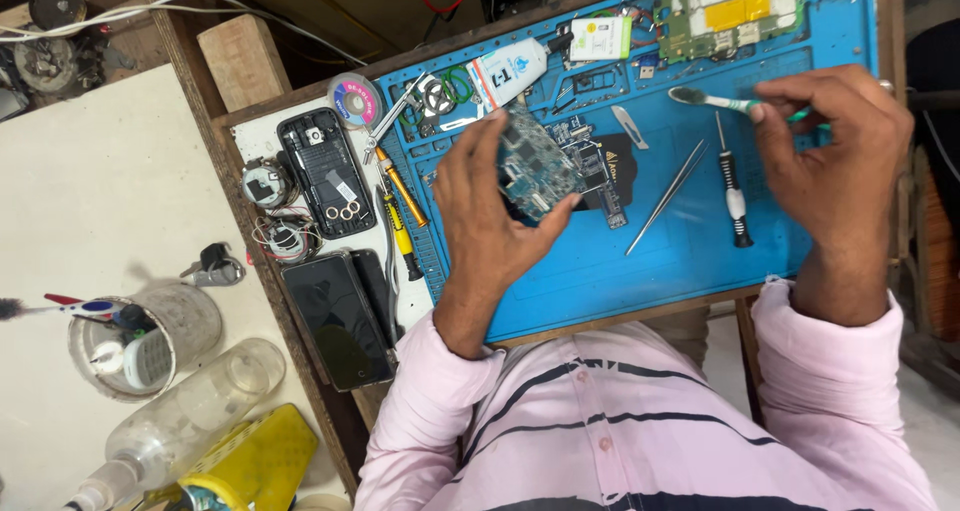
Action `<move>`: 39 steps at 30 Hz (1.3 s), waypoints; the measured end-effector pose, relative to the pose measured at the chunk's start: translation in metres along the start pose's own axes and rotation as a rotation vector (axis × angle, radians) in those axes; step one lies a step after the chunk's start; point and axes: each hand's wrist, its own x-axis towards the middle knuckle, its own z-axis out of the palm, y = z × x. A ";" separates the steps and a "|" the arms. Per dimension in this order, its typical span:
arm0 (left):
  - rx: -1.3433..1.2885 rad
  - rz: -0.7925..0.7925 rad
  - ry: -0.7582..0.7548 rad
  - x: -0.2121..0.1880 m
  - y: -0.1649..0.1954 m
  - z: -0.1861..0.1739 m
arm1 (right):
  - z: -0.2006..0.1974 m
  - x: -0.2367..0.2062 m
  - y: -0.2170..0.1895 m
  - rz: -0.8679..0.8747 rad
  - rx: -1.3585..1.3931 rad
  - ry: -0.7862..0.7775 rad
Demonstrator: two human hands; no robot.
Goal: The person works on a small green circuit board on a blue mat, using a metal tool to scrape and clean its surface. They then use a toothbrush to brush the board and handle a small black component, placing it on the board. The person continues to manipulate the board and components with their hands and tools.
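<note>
Left hand (pixel 490 216), fingers closed around a blue-green circuit board (pixel 535 166), held above the blue mat (pixel 600 271) on the worktop. Right hand (pixel 835 156), fingers pinching a toothbrush (pixel 715 100) whose bristle head points toward the left fingers. Tweezers (pixel 668 196) and a small screwdriver (pixel 733 186) lie between the two hands

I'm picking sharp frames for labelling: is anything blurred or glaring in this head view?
Head view: the right hand and its toothbrush are motion-smeared; the left hand and circuit board read fairly sharp; soft glare on the dark phone screen; lighting even, shadows faint.
</note>
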 end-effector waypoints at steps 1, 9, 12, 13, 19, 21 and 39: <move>-0.015 -0.009 0.026 0.001 -0.001 -0.001 | -0.002 -0.001 0.002 -0.008 -0.090 0.014; -0.142 -0.084 0.145 -0.002 -0.011 -0.004 | -0.003 -0.006 0.020 -0.015 -0.298 -0.052; -0.124 -0.045 0.136 -0.002 -0.014 0.000 | -0.005 -0.009 0.026 -0.017 -0.269 -0.082; -0.124 -0.033 0.105 -0.001 -0.014 0.000 | -0.005 -0.008 0.027 -0.020 -0.262 -0.074; -0.133 0.003 -0.049 0.004 -0.001 -0.005 | 0.000 0.003 0.008 0.035 -0.201 0.011; -0.125 -0.006 -0.094 0.005 0.001 -0.006 | 0.001 0.011 -0.003 -0.037 -0.143 -0.004; -0.180 -0.003 -0.179 0.004 0.001 -0.012 | 0.044 0.010 -0.019 -0.176 0.018 -0.282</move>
